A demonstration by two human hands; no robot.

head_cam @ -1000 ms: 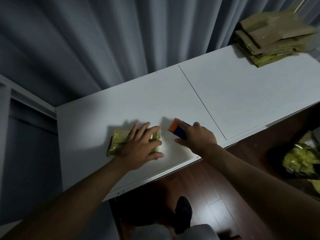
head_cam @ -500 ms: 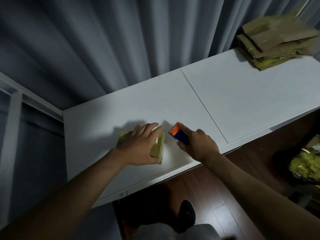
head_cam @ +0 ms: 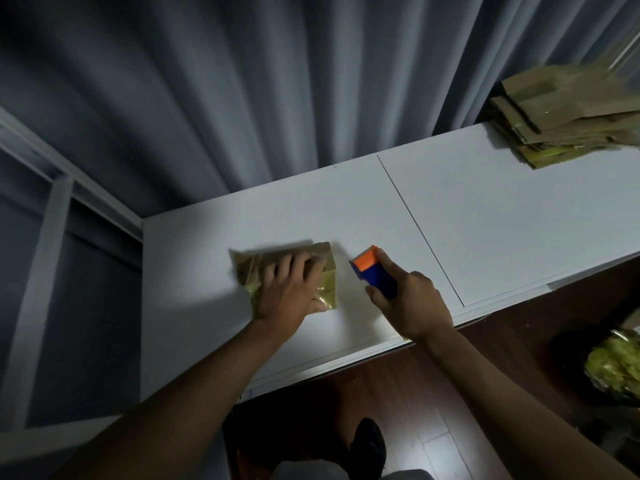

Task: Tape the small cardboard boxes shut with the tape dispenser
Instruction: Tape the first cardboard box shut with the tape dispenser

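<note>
A small cardboard box (head_cam: 325, 268), brown with shiny yellowish tape on its side, lies on the white table (head_cam: 485, 230) near the left front. My left hand (head_cam: 289, 292) rests flat on top of the box with its fingers spread and covers much of it. Just right of the box, my right hand (head_cam: 410, 306) grips the blue tape dispenser (head_cam: 372, 273). The dispenser's orange head points away from me and sits apart from the box.
A pile of flattened cardboard boxes (head_cam: 568, 116) sits at the table's far right corner. Grey curtains hang behind the table. A dark bin with yellowish scraps (head_cam: 613, 365) stands on the wooden floor at the right. My shoe (head_cam: 369, 445) shows below the table edge.
The box has turned under my left hand, which now lies flatter across its top. My right hand with the dispenser has stayed beside it.
</note>
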